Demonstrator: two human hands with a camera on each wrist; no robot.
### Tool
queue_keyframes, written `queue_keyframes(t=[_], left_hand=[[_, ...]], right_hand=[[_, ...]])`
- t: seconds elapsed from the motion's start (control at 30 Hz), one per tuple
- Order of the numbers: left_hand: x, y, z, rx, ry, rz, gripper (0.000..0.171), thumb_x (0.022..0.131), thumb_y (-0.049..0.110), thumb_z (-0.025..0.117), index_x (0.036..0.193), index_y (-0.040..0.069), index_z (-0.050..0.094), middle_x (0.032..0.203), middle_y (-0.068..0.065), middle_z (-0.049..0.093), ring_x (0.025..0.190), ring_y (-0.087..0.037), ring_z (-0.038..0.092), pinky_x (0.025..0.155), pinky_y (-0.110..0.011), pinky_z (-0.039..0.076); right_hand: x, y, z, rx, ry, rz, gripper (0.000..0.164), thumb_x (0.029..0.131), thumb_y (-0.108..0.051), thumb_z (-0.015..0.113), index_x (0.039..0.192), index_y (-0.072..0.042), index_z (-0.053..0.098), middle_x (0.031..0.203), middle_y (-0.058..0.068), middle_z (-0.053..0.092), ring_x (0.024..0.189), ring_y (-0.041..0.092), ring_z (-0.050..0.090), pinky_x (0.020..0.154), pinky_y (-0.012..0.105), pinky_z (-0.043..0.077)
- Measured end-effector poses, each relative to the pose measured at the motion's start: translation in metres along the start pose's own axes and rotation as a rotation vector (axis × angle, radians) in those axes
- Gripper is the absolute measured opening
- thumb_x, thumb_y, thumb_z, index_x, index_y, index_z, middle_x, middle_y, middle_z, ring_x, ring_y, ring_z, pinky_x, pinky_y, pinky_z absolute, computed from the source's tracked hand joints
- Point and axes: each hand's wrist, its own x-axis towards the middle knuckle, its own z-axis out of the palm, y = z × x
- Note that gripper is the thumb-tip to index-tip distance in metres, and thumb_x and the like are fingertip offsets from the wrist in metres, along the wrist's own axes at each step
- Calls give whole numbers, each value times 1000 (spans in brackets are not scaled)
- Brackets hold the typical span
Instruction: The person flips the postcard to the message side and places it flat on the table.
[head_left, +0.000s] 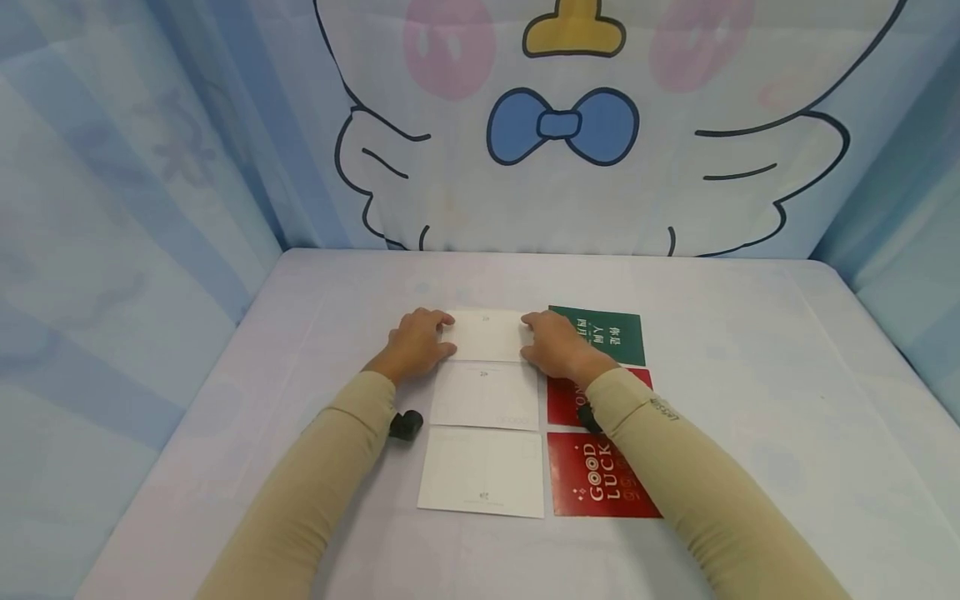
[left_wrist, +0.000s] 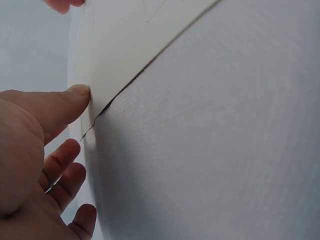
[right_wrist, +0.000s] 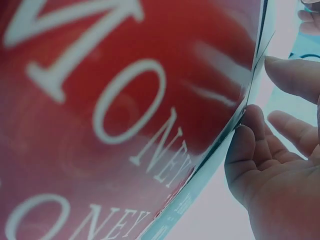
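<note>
Three white cards lie in a column on the table: a far card (head_left: 486, 337), a middle card (head_left: 485, 396) and a near card (head_left: 482, 472), each with a small grey mark. My left hand (head_left: 417, 340) touches the far card's left edge, thumb and forefinger apart. In the left wrist view, its thumb (left_wrist: 70, 102) meets the card's edge while the other fingers bend loosely beside it. At the right edge of the same card, my right hand (head_left: 558, 343) touches with thumb and forefinger spread. It partly covers a green card (head_left: 618, 335) with white characters.
Right of the white column, below the green card, lie a red card (head_left: 561, 403), labelled MONEY in the right wrist view, and a red GOOD LUCK card (head_left: 592, 479). My right forearm partly covers both. A printed curtain (head_left: 562, 200) hangs behind the white-covered table (head_left: 750, 350).
</note>
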Motion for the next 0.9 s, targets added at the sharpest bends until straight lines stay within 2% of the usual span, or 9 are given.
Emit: queue_keyframes(t=[0.17, 0.37, 0.57, 0.9], left_hand=[[0, 0, 0, -1, -12, 15, 48, 94, 22, 72, 139, 12, 58, 146, -10, 50, 132, -32, 41, 108, -52, 33], [0, -1, -1, -40, -37, 8, 50, 95, 22, 71, 142, 14, 56, 144, -6, 52, 128, -29, 42, 107, -49, 32], [3, -4, -1, -39, -38, 24, 49, 95, 22, 70, 141, 12, 56, 144, -6, 53, 130, -29, 41, 107, -49, 30], [3, 2, 0, -34, -45, 41, 47, 94, 18, 70, 139, 10, 58, 142, -7, 55, 130, -30, 43, 106, -50, 31]], right_hand=[[0, 1, 0, 9, -6, 6, 59, 95, -13, 66, 147, 2, 44, 141, 21, 53, 133, 36, 47, 108, 48, 38], [0, 3, -1, 6, -8, 7, 60, 94, -14, 68, 147, 2, 44, 142, 21, 53, 133, 35, 47, 109, 48, 38], [1, 4, -1, 8, -8, 9, 61, 94, -15, 68, 147, 1, 44, 141, 21, 53, 132, 35, 47, 108, 48, 38], [-6, 5, -3, 21, -28, 10, 63, 95, -20, 68, 149, -1, 43, 145, 19, 49, 133, 34, 46, 108, 49, 38]])
